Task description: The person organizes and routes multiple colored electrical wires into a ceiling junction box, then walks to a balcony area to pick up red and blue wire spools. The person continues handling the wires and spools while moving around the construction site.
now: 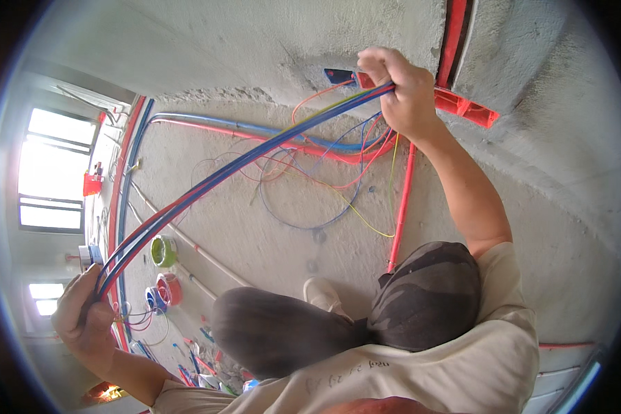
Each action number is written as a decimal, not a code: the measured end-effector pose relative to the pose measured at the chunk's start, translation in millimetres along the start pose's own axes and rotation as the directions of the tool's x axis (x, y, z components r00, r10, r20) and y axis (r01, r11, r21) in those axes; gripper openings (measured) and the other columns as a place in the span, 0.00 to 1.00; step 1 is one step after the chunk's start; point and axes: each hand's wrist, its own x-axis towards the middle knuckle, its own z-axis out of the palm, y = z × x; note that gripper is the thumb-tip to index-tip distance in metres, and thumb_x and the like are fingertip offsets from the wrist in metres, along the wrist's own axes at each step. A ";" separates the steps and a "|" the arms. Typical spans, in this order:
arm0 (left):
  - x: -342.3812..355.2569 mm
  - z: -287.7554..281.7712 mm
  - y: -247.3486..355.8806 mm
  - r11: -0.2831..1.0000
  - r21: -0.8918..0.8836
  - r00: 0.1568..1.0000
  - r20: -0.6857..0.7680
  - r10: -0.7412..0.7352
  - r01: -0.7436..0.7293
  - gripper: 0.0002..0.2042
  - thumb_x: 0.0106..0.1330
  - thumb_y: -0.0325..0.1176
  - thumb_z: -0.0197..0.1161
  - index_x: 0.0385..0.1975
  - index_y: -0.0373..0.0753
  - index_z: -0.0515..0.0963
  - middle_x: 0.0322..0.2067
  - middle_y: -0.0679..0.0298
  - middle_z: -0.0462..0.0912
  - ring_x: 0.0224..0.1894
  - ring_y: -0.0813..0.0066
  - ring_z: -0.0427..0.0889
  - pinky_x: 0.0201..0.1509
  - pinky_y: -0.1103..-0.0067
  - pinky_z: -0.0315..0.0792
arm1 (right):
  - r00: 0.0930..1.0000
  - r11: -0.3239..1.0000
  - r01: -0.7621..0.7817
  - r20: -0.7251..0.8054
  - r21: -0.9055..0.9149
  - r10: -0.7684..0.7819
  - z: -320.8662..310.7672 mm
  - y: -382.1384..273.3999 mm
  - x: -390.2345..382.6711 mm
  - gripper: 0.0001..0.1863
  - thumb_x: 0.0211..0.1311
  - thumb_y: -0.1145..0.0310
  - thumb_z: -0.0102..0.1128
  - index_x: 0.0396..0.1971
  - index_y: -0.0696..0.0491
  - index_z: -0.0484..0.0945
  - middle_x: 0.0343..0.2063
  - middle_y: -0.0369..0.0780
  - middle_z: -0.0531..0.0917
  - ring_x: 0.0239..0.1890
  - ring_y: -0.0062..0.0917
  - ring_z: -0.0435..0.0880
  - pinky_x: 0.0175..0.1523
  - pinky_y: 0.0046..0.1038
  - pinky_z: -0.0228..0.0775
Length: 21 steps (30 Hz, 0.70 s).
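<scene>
A bundle of electrical wires (245, 160), mostly blue with some red and yellow-green, stretches between my two hands above the floor. My left hand (86, 314) is closed round its lower left end. At the far right end my right hand (408, 93) grips the same bundle, close to the wall. Beside that hand are a blue wall box (339, 76) and red wall boxes (466, 108). Under the bundle, loose thin wires (317, 226) in blue, red, yellow and orange lie in loops on the concrete.
Blue conduit (217, 119) and red conduit (331, 156) curve along the floor by the wall. A straight red pipe (403, 207) runs toward my knees. Green (163, 251) and red (169, 289) wire coils stand at left. Offcuts and rubble (214, 362) lie nearer me.
</scene>
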 end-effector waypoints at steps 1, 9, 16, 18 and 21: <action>1.4 5.8 0.1 0.998 0.041 0.999 0.018 0.040 -0.040 0.25 0.49 0.23 0.63 0.52 0.26 0.82 0.41 0.55 0.84 0.34 0.77 0.80 0.41 0.83 0.71 | 0.999 1.000 0.014 -0.043 0.004 -0.014 0.1 6.8 0.8 0.14 0.60 0.82 0.63 0.45 0.54 0.80 0.34 0.42 0.90 0.39 0.34 0.92 0.40 0.31 0.84; 58.3 148.0 26.4 0.990 -0.125 0.934 0.340 0.110 -0.071 0.22 0.54 0.22 0.68 0.52 0.28 0.83 0.26 0.62 0.80 0.27 0.82 0.74 0.30 0.81 0.66 | 0.970 0.964 -0.102 0.190 -0.246 0.152 -3.5 122.2 -60.6 0.18 0.54 0.87 0.54 0.45 0.55 0.77 0.40 0.44 0.89 0.43 0.40 0.89 0.43 0.37 0.82; 69.3 110.5 28.8 0.985 -0.167 0.862 0.492 0.117 -0.039 0.19 0.59 0.23 0.69 0.52 0.28 0.83 0.31 0.53 0.85 0.30 0.63 0.84 0.37 0.74 0.77 | 0.871 0.877 0.016 0.438 -0.480 0.224 -17.7 -20.7 -9.6 0.27 0.52 0.79 0.73 0.55 0.53 0.78 0.52 0.46 0.79 0.58 0.41 0.78 0.60 0.39 0.71; 83.6 106.5 58.7 0.928 -0.348 0.762 0.634 0.128 0.134 0.22 0.60 0.22 0.69 0.56 0.26 0.79 0.36 0.50 0.86 0.33 0.59 0.86 0.39 0.71 0.79 | 0.613 0.655 -0.700 0.232 -0.283 0.755 -35.6 -44.3 -13.2 0.32 0.64 0.69 0.69 0.67 0.54 0.67 0.65 0.48 0.68 0.66 0.40 0.70 0.68 0.43 0.64; 56.9 108.6 93.3 0.732 -0.573 0.651 0.721 0.236 0.369 0.32 0.63 0.22 0.66 0.69 0.28 0.66 0.40 0.48 0.82 0.33 0.54 0.84 0.35 0.68 0.79 | -0.142 -0.234 -0.934 0.319 0.271 0.937 -20.2 -81.4 44.0 0.26 0.73 0.64 0.60 0.65 0.54 0.65 0.59 0.47 0.71 0.51 0.33 0.80 0.54 0.39 0.73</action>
